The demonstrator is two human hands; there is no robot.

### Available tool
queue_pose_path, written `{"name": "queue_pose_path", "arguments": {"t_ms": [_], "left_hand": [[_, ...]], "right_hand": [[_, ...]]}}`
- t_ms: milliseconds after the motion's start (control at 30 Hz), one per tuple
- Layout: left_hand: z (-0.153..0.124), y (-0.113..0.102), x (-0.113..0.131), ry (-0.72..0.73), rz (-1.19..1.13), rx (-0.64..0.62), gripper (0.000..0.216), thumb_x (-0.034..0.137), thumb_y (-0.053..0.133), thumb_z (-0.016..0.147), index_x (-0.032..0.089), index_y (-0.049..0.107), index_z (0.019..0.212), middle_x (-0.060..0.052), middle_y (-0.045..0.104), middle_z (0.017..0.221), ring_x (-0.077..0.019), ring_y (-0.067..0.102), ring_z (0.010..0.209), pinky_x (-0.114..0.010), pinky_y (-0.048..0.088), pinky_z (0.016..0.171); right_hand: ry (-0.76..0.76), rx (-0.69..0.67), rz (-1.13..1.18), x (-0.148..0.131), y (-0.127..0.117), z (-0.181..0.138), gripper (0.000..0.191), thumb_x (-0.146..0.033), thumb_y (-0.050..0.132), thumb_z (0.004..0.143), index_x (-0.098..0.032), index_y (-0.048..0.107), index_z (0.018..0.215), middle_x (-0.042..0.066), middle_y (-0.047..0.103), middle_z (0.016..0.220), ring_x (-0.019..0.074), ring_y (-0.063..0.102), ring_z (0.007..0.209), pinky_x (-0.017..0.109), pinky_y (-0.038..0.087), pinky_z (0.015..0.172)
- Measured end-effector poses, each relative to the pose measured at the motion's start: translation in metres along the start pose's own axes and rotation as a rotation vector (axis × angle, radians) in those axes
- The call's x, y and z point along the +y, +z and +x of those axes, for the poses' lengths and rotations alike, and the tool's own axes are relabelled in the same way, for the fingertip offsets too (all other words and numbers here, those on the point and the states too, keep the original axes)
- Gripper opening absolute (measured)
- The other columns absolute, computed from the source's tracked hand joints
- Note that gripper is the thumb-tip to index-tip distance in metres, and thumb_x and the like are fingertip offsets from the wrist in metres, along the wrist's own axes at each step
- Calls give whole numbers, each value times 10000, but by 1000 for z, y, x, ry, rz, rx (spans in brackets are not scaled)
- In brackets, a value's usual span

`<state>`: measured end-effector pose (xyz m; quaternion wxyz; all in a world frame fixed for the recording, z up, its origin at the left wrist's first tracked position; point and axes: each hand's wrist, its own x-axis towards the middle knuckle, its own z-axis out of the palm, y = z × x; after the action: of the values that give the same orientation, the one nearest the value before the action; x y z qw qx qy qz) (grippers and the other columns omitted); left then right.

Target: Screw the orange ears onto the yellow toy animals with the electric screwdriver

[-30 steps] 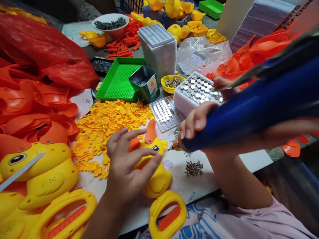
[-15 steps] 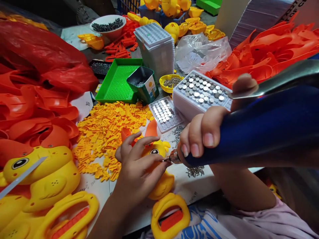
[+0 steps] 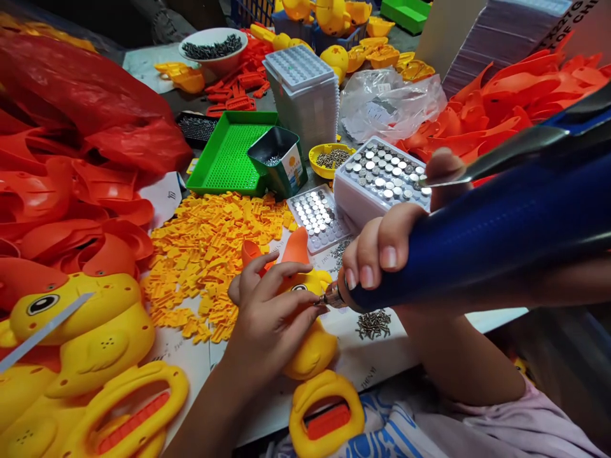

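Observation:
My left hand [image 3: 272,312] lies over a yellow toy duck [image 3: 308,346] with an orange beak, its fingers curled on the duck's head and pinching at the tip of the tool. My right hand [image 3: 386,254] grips a blue electric screwdriver [image 3: 491,235], whose metal bit [image 3: 329,298] meets the duck beside my left fingertips. A small heap of dark screws [image 3: 373,323] lies just right of the duck on the white table sheet [image 3: 487,318].
A pile of small yellow plastic pieces [image 3: 210,242] lies behind the duck. Trays of round button cells [image 3: 382,172], a green tray [image 3: 224,156], a dark green tin [image 3: 279,159] and a yellow screw dish [image 3: 329,159] stand farther back. Orange shells [image 3: 67,216] and finished yellow ducks [image 3: 81,337] crowd the left.
My left hand slid right over the duck's head to meet the screwdriver tip. The screwdriver came down and left until its bit reached the duck.

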<state>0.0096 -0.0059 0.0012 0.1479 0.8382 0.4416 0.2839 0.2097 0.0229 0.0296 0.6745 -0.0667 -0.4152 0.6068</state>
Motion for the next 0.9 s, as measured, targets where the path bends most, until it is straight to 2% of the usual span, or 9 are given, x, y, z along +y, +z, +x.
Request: {"name": "queue_pose_path", "arguments": {"t_ms": [67, 333, 433, 567, 633, 700, 767, 833, 900], "left_hand": [[1, 0, 0, 8, 4, 1, 117, 196, 631, 840, 283, 708, 824, -50, 646, 1086, -327, 409, 1216, -562, 350, 970], [2, -1, -1, 70, -2, 25, 151, 148, 637, 834, 262, 708, 903, -57, 653, 1074, -304, 431, 1185, -529, 370, 984], [2, 0, -1, 76, -4, 38, 162, 133, 636, 833, 255, 701, 917, -57, 652, 1059, -288, 441, 1178, -502, 382, 984], [0, 2, 2, 79, -5, 70, 207, 126, 640, 827, 278, 696, 955, -42, 655, 1052, -270, 472, 1160, -481, 393, 994], [0, 0, 0, 51, 20, 88, 244, 203, 693, 802, 296, 683, 1027, -46, 642, 1138, -294, 462, 1208, -500, 382, 1020], [1, -5, -7, -4, 47, 134, 435, 335, 751, 752, 315, 629, 1169, -55, 598, 1274, -333, 384, 1325, -541, 318, 1094], [2, -11, -20, -112, 49, 198, 594, 465, 717, 755, 310, 546, 1302, -75, 525, 1403, -364, 246, 1432, -597, 200, 1154], [4, -14, -35, -290, 30, 199, 592, 524, 595, 824, 294, 500, 1361, -90, 448, 1489, -383, 114, 1481, -664, 64, 1155], [6, -14, -48, -457, 9, 116, 577, 552, 520, 849, 282, 508, 1358, -101, 431, 1504, -403, 39, 1490, -706, -39, 1124]], "right_hand": [[-23, -15, 0, 1, 1, 0, 637, -750, 579, 724, -290, 611, 1164, 28, 671, 739, 207, 678, 613, 361, 585, 566], [-26, 85, -17, 1, 6, 0, 575, -711, 639, 711, -294, 657, 1107, 18, 647, 700, 202, 655, 583, 365, 585, 555], [-58, 112, 0, 1, 6, 0, 558, -701, 583, 769, -291, 659, 1139, 26, 651, 701, 193, 654, 582, 356, 580, 561], [-78, 151, -26, 0, 8, -1, 435, -646, 582, 810, -337, 666, 1105, 10, 650, 722, 180, 651, 598, 344, 576, 582], [-85, 172, -77, -1, 9, -1, 370, -597, 625, 807, -350, 665, 1081, -11, 638, 697, 164, 639, 563, 314, 564, 549], [-92, 186, -118, -1, 9, 0, 355, -575, 659, 791, -343, 667, 1059, -18, 630, 675, 159, 632, 538, 301, 555, 520], [-89, 189, -134, -1, 10, 2, 378, -589, 675, 768, -331, 673, 1044, -16, 630, 665, 164, 630, 531, 308, 556, 507], [-84, 185, -128, -2, 9, 3, 409, -617, 662, 761, -325, 674, 1047, -13, 632, 661, 168, 631, 534, 316, 559, 507], [-96, 189, -111, -2, 8, 3, 461, -659, 605, 780, -320, 659, 1086, -9, 631, 660, 168, 629, 533, 315, 557, 504]]}}
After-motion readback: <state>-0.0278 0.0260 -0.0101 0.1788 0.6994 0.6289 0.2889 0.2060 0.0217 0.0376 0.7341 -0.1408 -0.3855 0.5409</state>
